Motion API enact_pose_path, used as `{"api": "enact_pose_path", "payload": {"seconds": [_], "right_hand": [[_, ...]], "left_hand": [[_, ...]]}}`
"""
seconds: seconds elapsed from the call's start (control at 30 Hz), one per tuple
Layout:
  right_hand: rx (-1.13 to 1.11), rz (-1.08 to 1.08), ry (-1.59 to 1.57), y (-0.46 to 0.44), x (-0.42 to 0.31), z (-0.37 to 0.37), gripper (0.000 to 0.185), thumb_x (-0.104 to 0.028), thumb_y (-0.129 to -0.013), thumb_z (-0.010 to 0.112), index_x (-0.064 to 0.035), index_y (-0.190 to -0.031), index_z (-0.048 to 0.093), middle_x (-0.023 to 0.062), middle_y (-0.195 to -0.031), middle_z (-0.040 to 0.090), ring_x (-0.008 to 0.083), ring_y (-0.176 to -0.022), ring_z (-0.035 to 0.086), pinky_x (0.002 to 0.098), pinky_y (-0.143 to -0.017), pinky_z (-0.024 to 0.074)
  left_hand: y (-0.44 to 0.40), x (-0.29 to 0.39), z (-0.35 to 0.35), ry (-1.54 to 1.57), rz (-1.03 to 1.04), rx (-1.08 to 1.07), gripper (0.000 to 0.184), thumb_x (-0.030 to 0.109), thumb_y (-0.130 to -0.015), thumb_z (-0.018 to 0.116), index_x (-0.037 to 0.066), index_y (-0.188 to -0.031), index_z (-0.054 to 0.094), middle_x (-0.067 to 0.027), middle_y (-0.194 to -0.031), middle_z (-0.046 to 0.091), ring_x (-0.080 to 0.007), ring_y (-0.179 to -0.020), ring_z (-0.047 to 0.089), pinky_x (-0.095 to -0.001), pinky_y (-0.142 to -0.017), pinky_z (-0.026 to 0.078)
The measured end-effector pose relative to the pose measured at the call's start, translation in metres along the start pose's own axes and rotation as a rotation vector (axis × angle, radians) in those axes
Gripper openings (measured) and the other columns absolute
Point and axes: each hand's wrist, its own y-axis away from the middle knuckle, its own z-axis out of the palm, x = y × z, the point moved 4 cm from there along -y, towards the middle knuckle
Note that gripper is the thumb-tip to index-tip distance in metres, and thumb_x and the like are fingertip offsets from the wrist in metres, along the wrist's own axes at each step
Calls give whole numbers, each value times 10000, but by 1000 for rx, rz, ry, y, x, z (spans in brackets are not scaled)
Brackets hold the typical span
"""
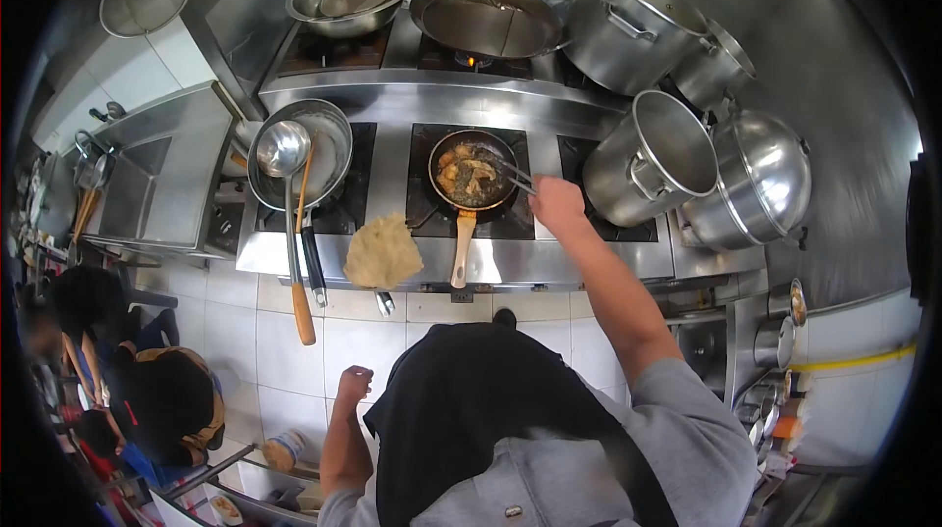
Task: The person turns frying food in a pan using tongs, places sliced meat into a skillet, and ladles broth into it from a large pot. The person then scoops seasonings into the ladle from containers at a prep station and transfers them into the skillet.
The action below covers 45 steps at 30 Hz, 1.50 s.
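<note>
My right hand (556, 203) grips metal tongs (517, 177), whose tips reach into a small dark frying pan (449, 196). Browned pieces of food (469, 174) lie in oil inside that pan. Its pale wooden handle (461, 254) points toward me over the stove's front edge. My left hand (354, 385) hangs low by my side, away from the stove, with its fingers curled and nothing visible in them. To the left of the pan handle, a crumpled beige cloth-like thing (384, 252) rests at the stove's edge.
A wide pan (334, 117) on the left burner bears a large ladle (284, 150), its wooden handle jutting past the edge. Tall pots (675, 149) stand on the right. A flame (474, 61) burns under the rear pan (486, 19). Other people (162, 399) are at lower left.
</note>
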Motion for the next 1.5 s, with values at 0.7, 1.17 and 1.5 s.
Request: {"api": "enact_pose_path", "payload": {"seconds": [0.7,1.17,1.5], "right_hand": [[-41,88,-68,4,4,23,210,-233,-860,681,-50,-964,669,181,-916,719,371,-891,703,482,-803,558],[49,186,-332,47,10,6,285,-262,-834,729,-59,-1024,668,212,-879,699,422,-902,671,509,-782,526],[111,223,-385,82,7,27,415,-275,-812,758,-49,-1145,654,228,-901,711,416,-873,689,502,-772,538]], "left_hand": [[-29,-14,-1,-268,451,-121,261,195,-839,688,-7,-1001,650,-87,-739,673,-169,-531,643,-302,-424,496],[13,8,10,-329,286,-46,259,248,-840,768,15,-934,702,-133,-790,716,-222,-663,691,-353,-602,553],[33,-61,-1,59,-55,-285,226,222,-861,728,24,-971,717,-168,-907,737,-185,-871,698,-340,-742,546]]}}
